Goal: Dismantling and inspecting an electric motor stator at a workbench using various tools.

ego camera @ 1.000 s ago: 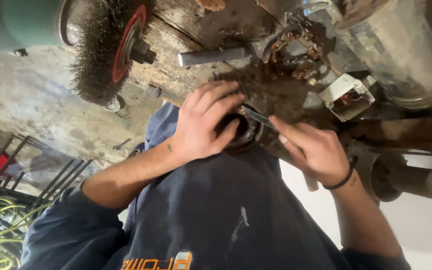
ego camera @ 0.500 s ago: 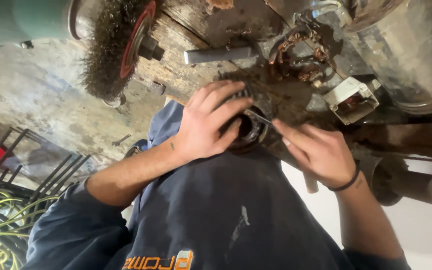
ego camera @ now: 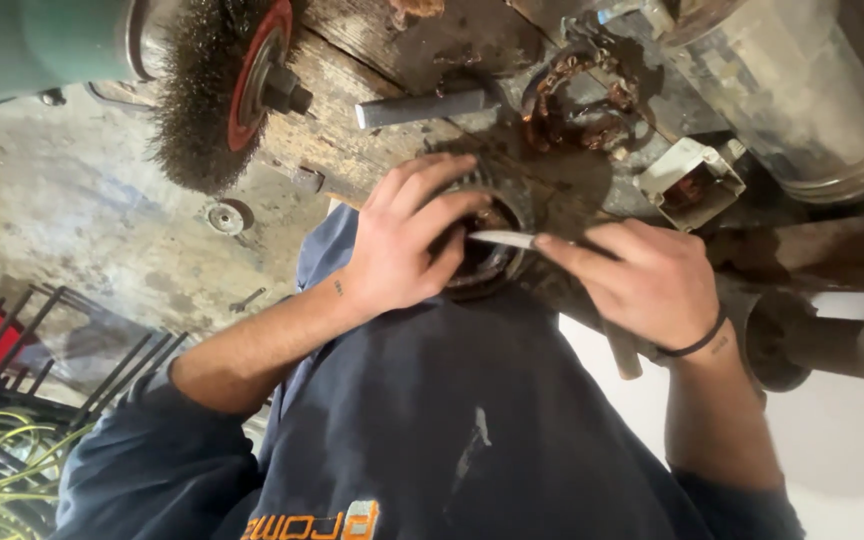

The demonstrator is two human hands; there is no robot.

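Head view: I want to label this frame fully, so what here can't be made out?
- Round part: mostly hidden by the left hand; its inside is dark.
- Blade: its handle is hidden in the right hand.
- Metal cylinder: cut off by the top and right edges.
- Wire brush wheel: top cut off by the edge.

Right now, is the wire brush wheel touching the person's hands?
No, the wire brush wheel sits off to the side, well apart from the left hand and the right hand.
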